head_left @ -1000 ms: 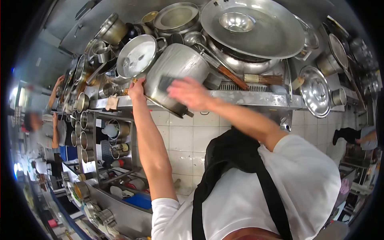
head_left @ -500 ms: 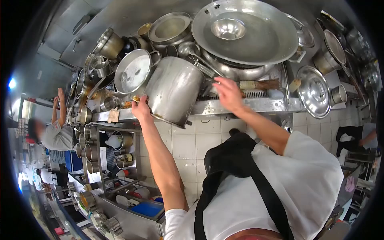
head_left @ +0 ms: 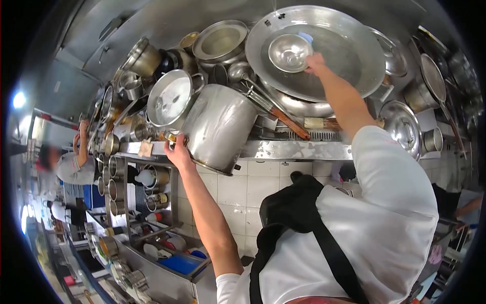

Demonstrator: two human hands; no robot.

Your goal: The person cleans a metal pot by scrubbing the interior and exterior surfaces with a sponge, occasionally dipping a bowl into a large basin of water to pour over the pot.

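My left hand [head_left: 178,152] is closed at the lower left rim of a large steel stockpot [head_left: 218,126], which lies tilted over the counter's front edge. Something small and yellowish shows by my left fingers; I cannot make out what it is. With my right hand [head_left: 315,63] I grip the rim of a small metal bowl [head_left: 289,52], tilted over a wide wok [head_left: 349,83] that has water in it. Behind the bowl a pale blue patch [head_left: 306,37] shows. Left of the stockpot rests a two-handled pan [head_left: 171,99]. A wooden-handled tool [head_left: 289,122] lies right of the stockpot.
A ladle [head_left: 241,72] lies behind the stockpot, and a brush [head_left: 321,123] rests near the counter edge [head_left: 298,150]. To the right stand a steel lid [head_left: 401,124] and a strainer [head_left: 433,77]. A rack of pots [head_left: 115,190] stands lower left. Another person [head_left: 73,167] works at far left.
My right hand has moved up and away from the counter edge to the wok and taken hold of the bowl, which now tilts. My left hand stays at the stockpot.
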